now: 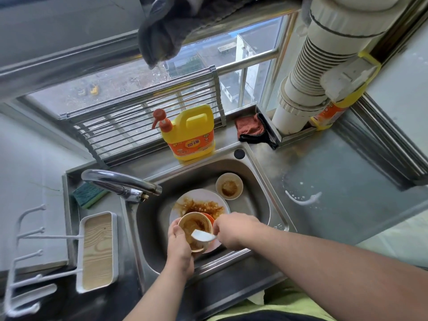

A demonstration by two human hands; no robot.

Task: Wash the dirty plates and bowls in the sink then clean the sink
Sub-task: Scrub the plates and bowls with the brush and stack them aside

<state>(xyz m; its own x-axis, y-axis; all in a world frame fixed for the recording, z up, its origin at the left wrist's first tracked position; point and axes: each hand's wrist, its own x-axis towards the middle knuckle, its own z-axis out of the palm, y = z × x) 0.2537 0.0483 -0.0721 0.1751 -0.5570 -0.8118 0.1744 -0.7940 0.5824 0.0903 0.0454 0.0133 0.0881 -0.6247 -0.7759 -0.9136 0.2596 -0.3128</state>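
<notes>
Head view: over the sink (pixel 259 181), my left hand (pixel 179 247) grips a sauce-smeared bowl (pixel 195 224) above the dirty plate (pixel 199 200), while my right hand (pixel 234 229) pinches a white spoon (pixel 202 236) inside it. Another dirty bowl (pixel 229 186) sits behind.

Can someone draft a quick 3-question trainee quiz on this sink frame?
1. True or false: the faucet is running water.
2. What does the right hand hold? A) green sponge B) white spoon C) orange cloth
3. Fill in: the left hand grips a dirty ____ above the stained plate.

Key: 1 false, no stream shows. 2 B, the white spoon, its scoop in the bowl. 3 bowl.
</notes>
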